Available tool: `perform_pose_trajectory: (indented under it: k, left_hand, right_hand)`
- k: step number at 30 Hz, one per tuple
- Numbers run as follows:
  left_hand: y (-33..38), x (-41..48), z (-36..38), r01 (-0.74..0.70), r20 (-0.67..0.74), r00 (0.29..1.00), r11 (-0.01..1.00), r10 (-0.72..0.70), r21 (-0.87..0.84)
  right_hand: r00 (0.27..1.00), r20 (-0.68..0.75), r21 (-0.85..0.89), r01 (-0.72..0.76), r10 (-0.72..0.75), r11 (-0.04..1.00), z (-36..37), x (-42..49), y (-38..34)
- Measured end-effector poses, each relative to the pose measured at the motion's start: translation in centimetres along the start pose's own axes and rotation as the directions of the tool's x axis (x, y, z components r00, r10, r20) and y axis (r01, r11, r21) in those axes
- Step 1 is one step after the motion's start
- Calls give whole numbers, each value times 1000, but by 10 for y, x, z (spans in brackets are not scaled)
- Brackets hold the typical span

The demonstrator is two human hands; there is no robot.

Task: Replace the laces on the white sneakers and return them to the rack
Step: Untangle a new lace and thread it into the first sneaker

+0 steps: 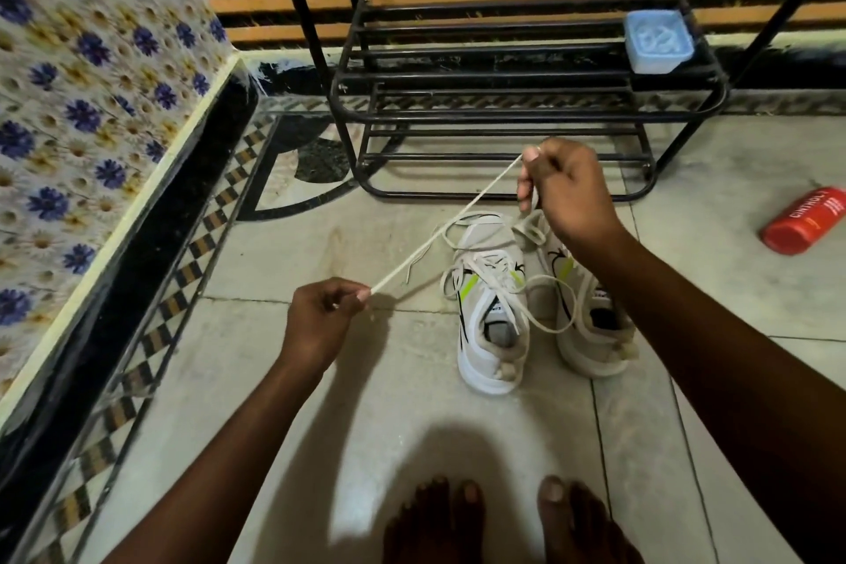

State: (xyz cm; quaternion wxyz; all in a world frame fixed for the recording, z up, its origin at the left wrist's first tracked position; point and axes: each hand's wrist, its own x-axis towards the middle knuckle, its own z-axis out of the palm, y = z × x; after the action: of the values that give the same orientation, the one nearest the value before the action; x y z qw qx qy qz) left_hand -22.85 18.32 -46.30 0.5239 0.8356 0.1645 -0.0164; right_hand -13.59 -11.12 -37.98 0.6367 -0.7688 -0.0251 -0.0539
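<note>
Two bare feet (503, 522) are standing at the bottom centre of the frame on the tiled floor (389, 403). Above them, the white sneakers (496, 348) are sitting side by side in mid-frame, heels toward the camera, in front of the black rack (503, 119) filling the upper centre.

A lace (412, 253) is being pulled taut on a diagonal from left of centre up toward the right. The main danger, as I judge it, is tangling. Loose laces (476, 219) are looping over both shoes right under that taut line, and a further pull may be catching a loop and dragging or tipping a sneaker. I cannot tell whether the held lace is threaded into a shoe. The thin tip may also be slipping out of so small a pinch.

The left hand (320, 316) is curling tightly, with thumb and forefinger pinching the lace's lower end. The right hand (567, 192) is pinching the upper end likewise, its other fingers folded in and a short tail hanging below. A red bottle (805, 220) is lying at the right edge.
</note>
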Motion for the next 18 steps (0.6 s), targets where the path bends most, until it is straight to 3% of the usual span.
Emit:
perform_pose_trajectory:
  k: [2, 4, 5, 7, 8, 10, 13, 15, 17, 18]
  left_hand:
    - [-8, -6, 5, 69, 94, 992, 979, -89, 194]
    - [1, -17, 11, 78, 128, 984, 948, -122, 308]
    - [8, -21, 14, 25, 142, 988, 970, -61, 242]
    - [30, -27, 22, -76, 201, 975, 991, 97, -111]
    - [42, -30, 25, -64, 235, 962, 954, 137, -293]
    - [63, -35, 32, 19, 302, 941, 864, 155, -503]
    - [62, -34, 38, 138, 327, 942, 799, 77, -585]
    - [45, -31, 33, 238, 299, 948, 865, -108, -442]
    - [17, -26, 25, 291, 179, 943, 956, -279, -42]
    - [6, -25, 20, 295, 123, 940, 938, -319, 183]
  right_hand:
    - [994, 106, -123, 23, -10, 992, 7, -4, 3]
    - [940, 341, -281, 99, 3, 955, 17, -11, -1]
    - [879, 477, -341, 158, 26, 927, 23, -15, -5]
    - [743, 669, -372, 292, 37, 881, 35, -23, -16]
    - [702, 711, -360, 331, 27, 872, 39, -25, -21]
    - [691, 723, -335, 340, 8, 879, 42, -25, -27]
    - [781, 625, -292, 230, 3, 928, 33, -19, -33]
    - [848, 529, -240, 164, -13, 957, 20, -12, -35]
    - [879, 474, -249, 191, -53, 950, 10, -7, -34]
    - [876, 478, -267, 210, -60, 941, 8, -7, -33]
